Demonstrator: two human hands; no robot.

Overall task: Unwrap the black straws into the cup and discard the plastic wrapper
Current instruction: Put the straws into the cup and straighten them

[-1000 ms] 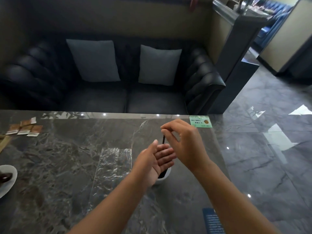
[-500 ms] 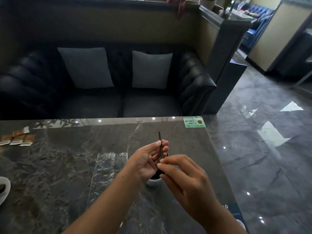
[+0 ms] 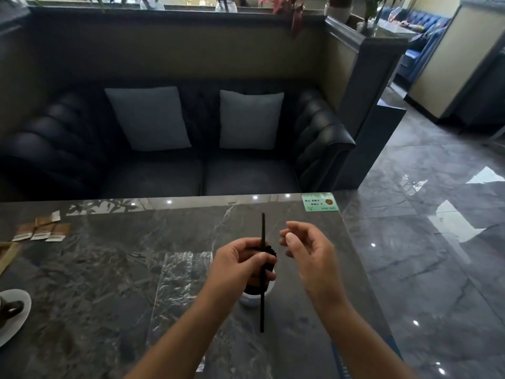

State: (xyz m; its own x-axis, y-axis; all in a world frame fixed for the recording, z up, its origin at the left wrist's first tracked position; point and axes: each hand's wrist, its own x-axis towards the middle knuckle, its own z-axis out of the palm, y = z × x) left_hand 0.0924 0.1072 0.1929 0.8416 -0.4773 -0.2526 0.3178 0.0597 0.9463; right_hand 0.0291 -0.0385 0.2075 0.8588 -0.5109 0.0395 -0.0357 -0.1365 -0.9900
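Leftmost, cut by the edge of view: saucer [image 3: 16,332] with something dark on it, and farther back a fan of brown sachets [image 3: 41,232]. Well apart from the work, likely just table service.

Next, flat on the counter [image 3: 109,269]: clear wrapper [image 3: 183,280], crumpled, apparently emptied and laid just beside the cup to free both hands. Not yet discarded.

Then the left hand [image 3: 237,266], fingers [image 3: 270,276] and thumb clamped round the bundle of black straws [image 3: 270,251], probably to keep them gathered and upright over the small white cup [image 3: 252,299]. Lower ends apparently inside it, though hidden by the hand. Pinned under the same thumb: one straw [image 3: 263,318] standing well above the rest, its lower end hanging outside the cup on the near side, past the rim and down over the counter. Seems to need lifting and dropping in with the others.

Right of that, the right hand [image 3: 308,250]: raised beside the bundle, touching nothing, fingers loosely curled and apart, thumb near the forefinger as if poised to pinch the stray tip. Beyond, at the far right corner of the counter: green card [image 3: 319,202].

Counter itself: dark grey veined stone, glossy, spotted with lamp reflections. Behind: black tufted sofa [image 3: 164,173] with two grey cushions [image 3: 149,119]. To the right: polished grey floor [image 3: 423,242], bright with glare.
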